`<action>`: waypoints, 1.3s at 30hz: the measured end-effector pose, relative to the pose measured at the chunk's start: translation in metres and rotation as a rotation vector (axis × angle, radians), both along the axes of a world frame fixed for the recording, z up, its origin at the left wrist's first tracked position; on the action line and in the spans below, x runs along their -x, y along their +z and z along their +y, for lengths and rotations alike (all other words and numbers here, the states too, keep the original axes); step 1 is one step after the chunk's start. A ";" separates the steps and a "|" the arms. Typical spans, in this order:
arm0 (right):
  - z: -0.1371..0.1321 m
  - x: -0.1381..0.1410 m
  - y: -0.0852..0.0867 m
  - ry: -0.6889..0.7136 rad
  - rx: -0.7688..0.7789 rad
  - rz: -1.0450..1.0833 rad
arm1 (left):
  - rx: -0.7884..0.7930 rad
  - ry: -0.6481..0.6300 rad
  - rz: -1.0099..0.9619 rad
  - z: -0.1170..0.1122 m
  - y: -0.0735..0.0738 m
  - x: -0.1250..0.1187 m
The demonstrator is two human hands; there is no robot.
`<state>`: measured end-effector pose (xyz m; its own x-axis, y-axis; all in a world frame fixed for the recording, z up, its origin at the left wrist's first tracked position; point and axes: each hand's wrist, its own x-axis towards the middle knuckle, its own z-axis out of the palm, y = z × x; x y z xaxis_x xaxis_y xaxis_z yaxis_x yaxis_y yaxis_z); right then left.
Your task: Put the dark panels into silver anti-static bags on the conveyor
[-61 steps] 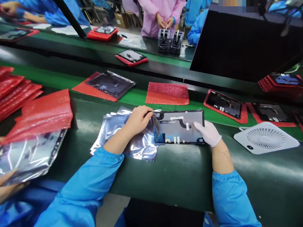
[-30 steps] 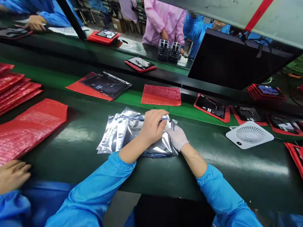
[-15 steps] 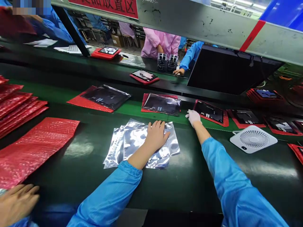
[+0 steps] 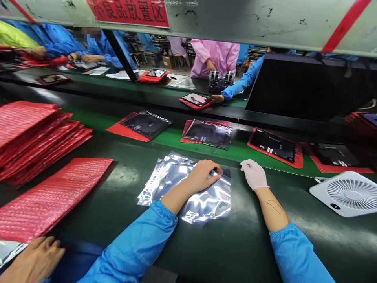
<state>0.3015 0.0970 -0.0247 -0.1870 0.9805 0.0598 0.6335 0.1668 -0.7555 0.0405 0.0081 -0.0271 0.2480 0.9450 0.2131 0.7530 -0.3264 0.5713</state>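
My bare left hand (image 4: pixel 203 176) rests on a loose pile of clear, shiny plastic bags (image 4: pixel 216 198). Its fingers are bent and its thumb stands apart from them, with no object visible between. Just right of the pile, my right hand (image 4: pixel 253 174) hovers over or touches the dark bench, in a white glove. Its fingers are curled together, their tips are mostly hidden, and nothing shows in them. Beyond my hands lies a dark flat panel in a clear bag (image 4: pixel 207 134) on a red bubble pouch. Another dark panel (image 4: pixel 272 144) sits on red wrap behind my right hand.
Red bubble pouches (image 4: pixel 35 141) are stacked at left, with another red pouch (image 4: pixel 67 192) nearer. A co-worker's hand (image 4: pixel 37 257) is at lower left. A white fan (image 4: pixel 347 193) stands at right. Across the line, another person's hand (image 4: pixel 216 98) touches a wrapped panel (image 4: pixel 196 99). A black screen (image 4: pixel 306 88) hangs behind.
My right hand has drawn back from beside the dark panel to the bench near the bags. My left fingers, flat before, have bent. The view has shifted; the far co-worker's hand has reached a panel.
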 end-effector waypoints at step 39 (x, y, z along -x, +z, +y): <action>-0.005 0.012 0.007 -0.023 0.074 -0.092 | -0.156 -0.162 -0.145 0.008 -0.012 0.010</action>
<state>0.2899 0.0920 -0.0179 -0.1653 0.9858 -0.0292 0.7036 0.0971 -0.7040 0.0310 0.0158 -0.0395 0.3492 0.8484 0.3978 0.5977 -0.5286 0.6027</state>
